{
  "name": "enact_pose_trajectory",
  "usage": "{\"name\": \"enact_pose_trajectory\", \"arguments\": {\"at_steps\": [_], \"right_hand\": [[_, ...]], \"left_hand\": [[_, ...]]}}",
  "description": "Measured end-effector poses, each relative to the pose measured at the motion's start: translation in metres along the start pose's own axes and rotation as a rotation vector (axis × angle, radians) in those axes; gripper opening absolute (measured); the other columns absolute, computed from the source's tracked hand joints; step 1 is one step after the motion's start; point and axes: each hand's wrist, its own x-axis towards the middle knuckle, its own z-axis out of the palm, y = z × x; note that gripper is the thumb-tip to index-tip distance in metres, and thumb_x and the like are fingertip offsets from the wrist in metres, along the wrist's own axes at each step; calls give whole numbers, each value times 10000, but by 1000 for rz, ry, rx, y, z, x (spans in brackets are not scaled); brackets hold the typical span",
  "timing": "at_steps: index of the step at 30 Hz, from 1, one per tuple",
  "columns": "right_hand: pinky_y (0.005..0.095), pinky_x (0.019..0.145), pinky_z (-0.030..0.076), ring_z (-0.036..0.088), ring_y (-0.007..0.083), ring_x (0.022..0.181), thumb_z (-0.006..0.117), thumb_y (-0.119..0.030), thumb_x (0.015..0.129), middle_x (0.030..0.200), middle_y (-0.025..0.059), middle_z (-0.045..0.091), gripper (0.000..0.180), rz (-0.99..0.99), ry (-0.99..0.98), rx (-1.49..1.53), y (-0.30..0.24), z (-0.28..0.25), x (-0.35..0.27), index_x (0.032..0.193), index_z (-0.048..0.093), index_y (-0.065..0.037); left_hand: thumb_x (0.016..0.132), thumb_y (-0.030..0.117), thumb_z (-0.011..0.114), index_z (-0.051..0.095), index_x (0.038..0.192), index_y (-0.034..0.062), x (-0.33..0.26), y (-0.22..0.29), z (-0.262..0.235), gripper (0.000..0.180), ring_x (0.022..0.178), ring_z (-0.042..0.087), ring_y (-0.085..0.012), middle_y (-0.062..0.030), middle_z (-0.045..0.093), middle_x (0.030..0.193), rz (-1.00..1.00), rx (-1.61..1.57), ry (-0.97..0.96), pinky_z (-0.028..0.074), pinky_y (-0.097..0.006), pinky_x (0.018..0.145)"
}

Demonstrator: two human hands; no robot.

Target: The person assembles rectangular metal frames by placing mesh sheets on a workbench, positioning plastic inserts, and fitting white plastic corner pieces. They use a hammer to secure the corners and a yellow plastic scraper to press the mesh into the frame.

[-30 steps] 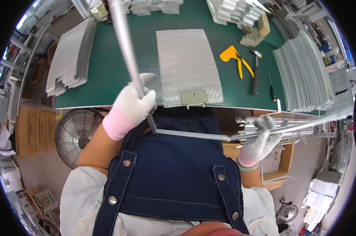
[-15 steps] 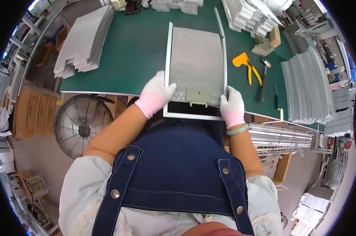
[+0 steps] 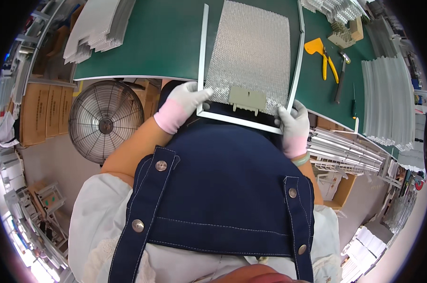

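A thin silver-white metal frame has three rails in view, its near corners beyond the table edge, in front of my apron. My left hand, in a white glove with a pink cuff, is closed on its near left corner. My right hand, gloved alike, grips the near right corner, thumb on top. Between the side rails lies a silvery mesh sheet, with a gap to the left rail that widens toward the far end. A grey-beige toothed plastic block sits at the sheet's near edge.
On the green table, yellow-handled pliers, a hammer and a screwdriver lie to the right. Stacked sheets are at far left, ribbed panels at right. A floor fan stands below left.
My view has shifted, so the table sits higher in the picture. Both hands have drawn the frame nearer to me, and its left rail has parted from the mesh sheet.
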Motion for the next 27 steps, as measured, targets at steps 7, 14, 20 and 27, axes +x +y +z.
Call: {"name": "enact_pose_trajectory", "arguments": {"at_steps": [7,14,20,27], "right_hand": [[274,703,587,657,159,794,672,-47,893,969,113,638,465,233,-64,243,8,-6,-5,1271,459,122],[268,708,544,676,166,820,643,-181,935,833,61,640,221,429,-227,-43,-6,-5,-12,976,620,36],[246,727,524,631,140,793,648,-209,945,905,87,654,269,418,-246,8,3,5,-3,1063,604,29],[303,799,526,635,178,888,653,-161,945,983,101,647,245,331,-183,204,14,8,-11,1102,580,13]], "left_hand": [[958,269,636,622,1111,-47,-11,-9,-20,352,903,611,-126,-73,663,988,-9,-86,-120,483,-268,853],[952,264,653,593,1074,-26,-8,-15,-31,320,889,618,-141,-56,618,942,-13,-295,-106,527,-307,861],[961,302,637,621,1074,-39,3,1,-37,359,839,612,-115,-78,656,965,-17,151,-5,518,-273,824],[942,321,660,617,1002,-7,-17,-13,-38,337,869,620,-159,-74,649,899,-34,-293,-116,503,-304,844]]}}
